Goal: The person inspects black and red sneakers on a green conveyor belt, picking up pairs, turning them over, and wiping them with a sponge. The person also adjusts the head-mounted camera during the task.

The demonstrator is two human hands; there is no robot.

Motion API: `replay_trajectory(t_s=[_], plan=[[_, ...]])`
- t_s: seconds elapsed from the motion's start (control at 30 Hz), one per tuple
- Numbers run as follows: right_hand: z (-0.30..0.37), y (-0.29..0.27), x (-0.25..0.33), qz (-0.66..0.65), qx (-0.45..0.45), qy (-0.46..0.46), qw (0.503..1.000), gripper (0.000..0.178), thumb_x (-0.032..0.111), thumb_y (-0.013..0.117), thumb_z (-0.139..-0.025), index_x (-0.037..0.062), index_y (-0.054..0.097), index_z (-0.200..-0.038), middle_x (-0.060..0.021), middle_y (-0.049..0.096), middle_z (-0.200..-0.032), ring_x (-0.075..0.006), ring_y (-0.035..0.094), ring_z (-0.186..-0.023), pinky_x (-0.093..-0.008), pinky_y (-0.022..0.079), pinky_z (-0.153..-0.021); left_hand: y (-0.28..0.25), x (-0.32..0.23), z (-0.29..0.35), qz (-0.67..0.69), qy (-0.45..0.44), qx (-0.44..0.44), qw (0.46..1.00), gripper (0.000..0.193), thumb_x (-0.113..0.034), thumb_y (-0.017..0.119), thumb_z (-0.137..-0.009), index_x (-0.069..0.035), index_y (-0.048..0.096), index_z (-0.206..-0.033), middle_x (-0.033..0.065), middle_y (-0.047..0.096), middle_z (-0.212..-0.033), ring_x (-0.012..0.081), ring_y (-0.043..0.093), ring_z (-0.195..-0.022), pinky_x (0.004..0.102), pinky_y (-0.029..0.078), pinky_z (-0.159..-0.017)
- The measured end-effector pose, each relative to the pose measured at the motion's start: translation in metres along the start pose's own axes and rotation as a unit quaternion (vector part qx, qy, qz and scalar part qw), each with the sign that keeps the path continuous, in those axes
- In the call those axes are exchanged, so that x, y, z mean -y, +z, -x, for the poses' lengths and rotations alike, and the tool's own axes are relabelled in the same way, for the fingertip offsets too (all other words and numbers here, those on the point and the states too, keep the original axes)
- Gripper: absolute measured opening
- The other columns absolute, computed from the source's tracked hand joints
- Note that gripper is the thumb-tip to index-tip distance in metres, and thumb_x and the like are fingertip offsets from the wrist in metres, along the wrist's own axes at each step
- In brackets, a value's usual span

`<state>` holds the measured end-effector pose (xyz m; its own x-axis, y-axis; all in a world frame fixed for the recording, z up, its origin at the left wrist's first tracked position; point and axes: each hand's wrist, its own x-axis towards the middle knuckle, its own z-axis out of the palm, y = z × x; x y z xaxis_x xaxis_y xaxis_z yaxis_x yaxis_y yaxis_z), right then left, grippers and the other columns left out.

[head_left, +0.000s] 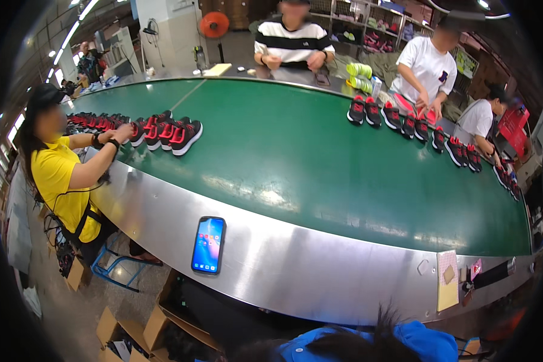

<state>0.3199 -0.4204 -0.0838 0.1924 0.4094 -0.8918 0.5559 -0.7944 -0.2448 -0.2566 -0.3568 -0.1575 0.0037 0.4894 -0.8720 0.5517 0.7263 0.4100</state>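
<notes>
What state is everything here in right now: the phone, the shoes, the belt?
Phone: screen lit, lying flat on the steel rim.
Shoes on the left: upright in a row, a co-worker's hand on them.
Shoes on the right: upright in pairs along the far edge.
Green belt: bare in the middle.
Orange fan: too blurred to tell.

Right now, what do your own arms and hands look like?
My arms and hands are outside the picture. All that shows of me is some bright blue cloth at the bottom edge, with strands of dark hair over it. I cannot tell whether it is a sleeve.
</notes>
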Motion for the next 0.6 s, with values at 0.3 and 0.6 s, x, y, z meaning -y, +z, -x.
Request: replay_trajectory(t_s=[0.3,0.6], plan=[[0.018,0.015,0.008,0.017,-0.011,0.026,0.999,0.035,0.034,0.046,-0.094,0.0080,0.064,-0.109,-0.0173,0.066,-0.102,-0.0325,0.062,-0.097,-0.0440,0.048,-0.087,-0.020,-0.021,-0.015,-0.004,0.009,0.023,1.000,0.022,-0.023,0.063,-0.083,-0.002,0.067,-0.091,0.0135,0.067,-0.077,0.0215,0.065,-0.070,0.0387,0.051,-0.064],[0.041,0.046,-0.006,0.003,-0.020,0.035,0.999,0.034,0.034,0.046,-0.093,0.0085,0.065,-0.107,-0.0185,0.067,-0.100,-0.0341,0.063,-0.096,-0.0448,0.049,-0.085,-0.029,-0.024,-0.028,-0.018,0.007,0.043,0.999,0.023,-0.023,0.064,-0.083,-0.002,0.067,-0.091,0.0140,0.066,-0.076,0.0217,0.065,-0.069,0.0391,0.052,-0.064]])
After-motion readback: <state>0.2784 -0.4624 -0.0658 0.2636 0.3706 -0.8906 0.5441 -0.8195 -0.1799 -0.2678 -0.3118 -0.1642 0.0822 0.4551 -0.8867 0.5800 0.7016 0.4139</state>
